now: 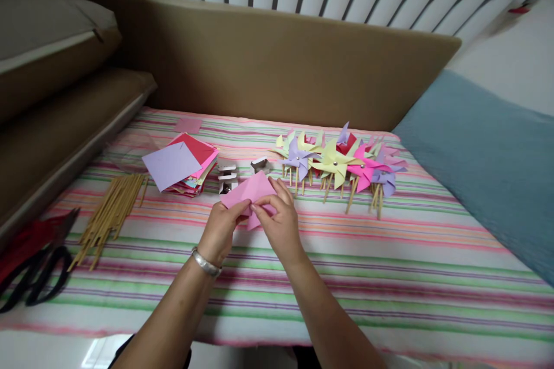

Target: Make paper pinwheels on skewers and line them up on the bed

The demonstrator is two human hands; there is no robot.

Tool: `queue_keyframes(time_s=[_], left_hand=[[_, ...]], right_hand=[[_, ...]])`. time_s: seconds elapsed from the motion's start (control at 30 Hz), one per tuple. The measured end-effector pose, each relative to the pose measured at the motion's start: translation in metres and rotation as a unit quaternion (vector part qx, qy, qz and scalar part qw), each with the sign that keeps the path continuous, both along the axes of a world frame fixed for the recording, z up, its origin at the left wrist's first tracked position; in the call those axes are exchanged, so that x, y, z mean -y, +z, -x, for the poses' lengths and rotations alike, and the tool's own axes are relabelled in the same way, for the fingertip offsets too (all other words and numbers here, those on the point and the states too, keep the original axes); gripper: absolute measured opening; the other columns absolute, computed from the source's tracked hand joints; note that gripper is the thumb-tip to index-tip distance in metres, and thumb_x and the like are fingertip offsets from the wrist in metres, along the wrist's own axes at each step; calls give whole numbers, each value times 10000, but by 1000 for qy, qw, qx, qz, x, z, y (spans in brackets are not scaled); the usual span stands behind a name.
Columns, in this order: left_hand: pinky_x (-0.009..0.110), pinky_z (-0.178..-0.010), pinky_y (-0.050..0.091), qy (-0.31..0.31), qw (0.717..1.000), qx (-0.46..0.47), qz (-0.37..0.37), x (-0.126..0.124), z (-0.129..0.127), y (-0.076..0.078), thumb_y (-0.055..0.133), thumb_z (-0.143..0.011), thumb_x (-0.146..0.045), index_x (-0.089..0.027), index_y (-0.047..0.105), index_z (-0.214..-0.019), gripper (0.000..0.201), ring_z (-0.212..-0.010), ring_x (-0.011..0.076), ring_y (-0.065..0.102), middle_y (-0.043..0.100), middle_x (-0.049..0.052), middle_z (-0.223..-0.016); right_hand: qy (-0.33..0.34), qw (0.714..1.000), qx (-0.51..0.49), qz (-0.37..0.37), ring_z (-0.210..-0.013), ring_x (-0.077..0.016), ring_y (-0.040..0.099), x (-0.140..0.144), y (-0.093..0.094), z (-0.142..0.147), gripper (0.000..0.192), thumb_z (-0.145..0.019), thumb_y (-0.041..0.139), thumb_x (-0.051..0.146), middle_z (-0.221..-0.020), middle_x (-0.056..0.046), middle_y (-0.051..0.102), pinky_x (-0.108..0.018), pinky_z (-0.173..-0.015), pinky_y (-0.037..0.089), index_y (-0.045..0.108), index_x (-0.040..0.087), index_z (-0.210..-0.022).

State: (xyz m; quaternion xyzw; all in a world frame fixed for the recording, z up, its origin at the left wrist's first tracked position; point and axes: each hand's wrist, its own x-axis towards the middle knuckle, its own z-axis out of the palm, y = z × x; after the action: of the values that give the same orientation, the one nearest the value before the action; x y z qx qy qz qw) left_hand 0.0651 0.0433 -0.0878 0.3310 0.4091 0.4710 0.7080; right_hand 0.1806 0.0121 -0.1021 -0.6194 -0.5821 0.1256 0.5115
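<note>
Holds a pink paper [257, 186] at the centre of the clock face, with twelve straight ahead, over a striped cloth [389, 271]; cannot tell whether touching it. Grips the sheet from the nine o'clock side with the left hand [219, 228], with the thumb on top and the fingers mostly hidden. Pinches it near the middle with the thumb and fingertips of the right hand [281, 219], from the three o'clock side. Wears a silver bracelet [206, 262] on the left wrist. Just beyond, has one small white box [260, 165] at twelve and another box [227, 173] between ten and eleven. Past that at ten, has a stack of coloured paper [199, 153] topped by a lilac sheet [172, 165]. At nine, has a bundle of wooden sticks [108, 207]; between eight and nine, black-handled scissors [52, 252]. Between two and three, has crowded paper pinwheels [335, 162] in purple, yellow and pink.
</note>
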Motion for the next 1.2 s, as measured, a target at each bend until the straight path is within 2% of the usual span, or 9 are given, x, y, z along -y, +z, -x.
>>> queue_keyframes(time_s=[0.13, 0.3, 0.53, 0.63, 0.67, 0.8, 0.9, 1.1, 1.2], left_hand=[[225, -591, 460, -32, 999, 27, -5, 1, 1, 4, 740, -624, -228, -128, 698, -674, 119, -582, 112, 587, 681, 23, -635], [266, -702, 484, -72, 997, 25, -17, 1, 3, 4, 761, -605, -208, -119, 718, -836, 251, -727, 165, 638, 720, 72, -783], [307, -779, 470, -18, 999, -16, -43, -3, 1, -7, 758, -577, -188, -122, 709, -911, 344, -788, 191, 641, 725, 80, -865], [303, -741, 470, -1, 998, -44, -35, -5, 2, -8, 757, -557, -173, -124, 715, -893, 342, -722, 183, 636, 722, 62, -777], [301, -728, 470, 1, 998, -50, -32, -5, 3, -8, 757, -550, -170, -125, 717, -882, 337, -707, 181, 633, 720, 60, -761], [283, -671, 460, -10, 997, -71, -23, -6, 6, -8, 746, -537, -162, -116, 722, -836, 303, -673, 176, 621, 716, 62, -731], [270, -625, 445, -37, 995, -94, -21, -5, 6, -7, 729, -544, -162, -103, 723, -797, 260, -630, 167, 604, 706, 55, -680], [262, -599, 440, -52, 994, -92, -21, -3, 2, -2, 745, -518, -161, -121, 719, -756, 243, -589, 158, 595, 700, 34, -654], [256, -614, 446, -54, 997, -52, -16, -2, 0, -2, 785, -503, -194, -139, 710, -764, 277, -602, 147, 600, 704, 30, -685]], right_hand=[[-6, 1000, -15, 11, -1295, -251, 342, 0, 0, -1, 44, -751, 617, 205, -1335, -114, 480, -482, -1054, 279, 636, 206, -711], [-17, 999, -42, 21, -1282, -251, 370, -1, -1, -2, 58, -742, 599, 180, -1316, -115, 496, -465, -1057, 285, 640, 201, -709], [-10, 998, -57, 25, -1239, -270, 419, -1, -1, 1, 60, -742, 608, 226, -1251, -122, 538, -480, -1035, 316, 642, 201, -700], [-9, 996, -86, 28, -1124, -255, 517, -2, 0, 1, 15, -714, 632, 219, -1078, -91, 621, -452, -986, 374, 636, 209, -724], [-7, 992, -118, 34, -1073, -244, 550, -2, 0, -1, 94, -701, 645, 216, -1033, -75, 634, -439, -959, 399, 636, 214, -795], [28, 939, -332, 88, -865, -200, 630, -5, 4, -11, 682, -635, 703, 221, -905, -19, 661, -375, -800, 489, 427, 250, -1258], [71, 891, -420, 154, -719, -179, 634, -4, 7, -18, 876, -606, 726, 221, -702, 41, 649, -339, -714, 501, 294, 243, -1368], [94, 876, -441, 170, -890, -199, 630, -3, 9, -13, 706, -537, 723, 118, -983, -7, 681, -305, -736, 506, 504, 240, -1198], [87, 861, -478, 151, -856, -205, 641, -4, 7, -9, 592, -550, 713, 123, -927, -8, 696, -312, -723, 515, 549, 217, -1111]])
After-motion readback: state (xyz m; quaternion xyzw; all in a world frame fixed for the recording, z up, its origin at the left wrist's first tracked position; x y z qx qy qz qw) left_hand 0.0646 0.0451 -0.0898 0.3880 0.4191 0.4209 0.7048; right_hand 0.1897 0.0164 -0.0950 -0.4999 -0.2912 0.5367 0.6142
